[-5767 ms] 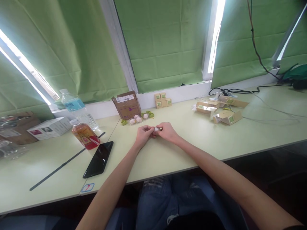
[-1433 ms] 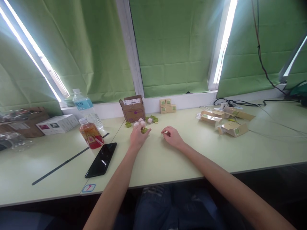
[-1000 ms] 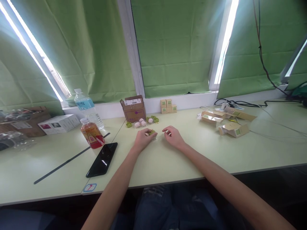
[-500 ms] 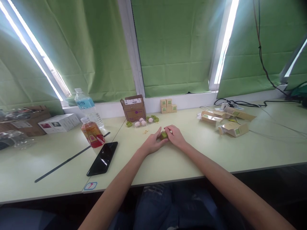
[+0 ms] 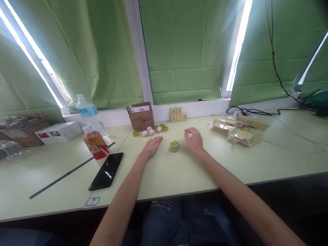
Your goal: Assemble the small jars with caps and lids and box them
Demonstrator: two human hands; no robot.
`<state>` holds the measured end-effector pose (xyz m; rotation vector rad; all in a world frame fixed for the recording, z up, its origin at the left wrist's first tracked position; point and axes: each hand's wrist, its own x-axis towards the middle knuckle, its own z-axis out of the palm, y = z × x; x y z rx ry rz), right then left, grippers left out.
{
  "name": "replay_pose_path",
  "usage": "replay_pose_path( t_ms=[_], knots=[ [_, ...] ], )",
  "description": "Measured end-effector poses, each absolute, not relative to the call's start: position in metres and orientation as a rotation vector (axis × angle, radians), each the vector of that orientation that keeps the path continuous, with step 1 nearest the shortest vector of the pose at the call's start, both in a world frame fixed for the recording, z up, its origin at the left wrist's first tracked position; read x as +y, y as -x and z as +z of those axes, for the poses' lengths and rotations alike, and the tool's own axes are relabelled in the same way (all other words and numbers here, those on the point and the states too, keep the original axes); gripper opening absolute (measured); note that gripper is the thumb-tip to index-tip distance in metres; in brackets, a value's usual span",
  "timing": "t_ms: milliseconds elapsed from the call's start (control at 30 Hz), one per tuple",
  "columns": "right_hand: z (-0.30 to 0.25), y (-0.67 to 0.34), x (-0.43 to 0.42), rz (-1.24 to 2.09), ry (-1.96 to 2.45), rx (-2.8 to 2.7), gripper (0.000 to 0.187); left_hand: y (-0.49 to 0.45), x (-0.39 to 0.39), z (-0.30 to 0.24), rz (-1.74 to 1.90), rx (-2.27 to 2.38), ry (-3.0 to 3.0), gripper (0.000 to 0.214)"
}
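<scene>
A small container with a green lid and a gold knob (image 5: pixel 175 146) stands upright on the table between my hands, touched by neither. My left hand (image 5: pixel 152 147) lies to its left, palm down with the fingers stretched out. Under or just beyond those fingers are small pale yellow pieces (image 5: pixel 150 138), partly hidden. To the right of the container, my right hand (image 5: pixel 194 140) curves its fingers and thumb into a loose ring, with a pale gap showing through and nothing visible held. Behind my left hand are pink round pieces (image 5: pixel 148 132) in clear holders and several green lids (image 5: pixel 164 127).
At the back stand a brown carton (image 5: pixel 141 118) and stacked small boxes (image 5: pixel 178 114). Opened cardboard boxes (image 5: pixel 246 137) lie to the right near cables. On the left are a drink bottle (image 5: pixel 95 143), a water bottle (image 5: pixel 89 114), a black phone (image 5: pixel 106 172) and a dark strip (image 5: pixel 64 175).
Both hands have let go of the green-lidded container, which now stands by itself. My left hand has moved left and flattened; my right hand has moved right. The view has shifted slightly.
</scene>
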<state>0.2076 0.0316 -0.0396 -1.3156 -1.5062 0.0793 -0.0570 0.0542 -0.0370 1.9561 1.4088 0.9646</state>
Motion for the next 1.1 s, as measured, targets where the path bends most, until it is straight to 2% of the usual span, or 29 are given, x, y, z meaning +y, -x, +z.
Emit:
replay_pose_path(
  t_ms=[100,200,267,367,533,700,900,967,1033,1100],
  knots=[
    [-0.030,-0.241,0.035,-0.073,1.448,-1.342,0.026,0.051,0.034,-0.037,0.989,1.202,-2.049,0.061],
    [-0.028,-0.278,0.038,-0.312,1.745,-1.165,0.032,0.032,0.013,-0.037,0.926,1.042,-2.126,0.086],
    [-0.029,-0.300,0.041,-0.317,2.021,-1.015,0.037,0.017,0.005,-0.035,0.838,1.098,-2.263,0.095],
    [-0.031,-0.323,0.043,-0.149,2.300,-0.868,0.049,0.005,0.005,-0.033,0.768,1.203,-2.390,0.078],
    [-0.026,-0.339,0.037,-0.172,2.259,-0.737,0.053,0.012,0.012,-0.034,0.844,1.166,-2.359,0.051],
    [-0.023,-0.355,0.029,-0.109,2.247,-0.687,0.057,0.021,0.013,-0.035,0.889,1.189,-2.306,0.051],
    [-0.028,-0.412,0.026,-0.089,2.355,-0.647,0.073,0.026,0.023,-0.038,0.949,1.385,-2.240,0.052],
    [-0.031,-0.428,0.024,-0.042,2.357,-0.634,0.084,0.027,0.026,-0.040,0.956,1.424,-2.209,0.053],
    [-0.034,-0.435,0.023,0.009,2.373,-0.653,0.081,0.028,0.027,-0.040,0.952,1.421,-2.201,0.053],
    [-0.035,-0.432,0.021,0.080,2.302,-0.744,0.071,0.030,0.027,-0.040,0.944,1.414,-2.209,0.054]
  ],
)
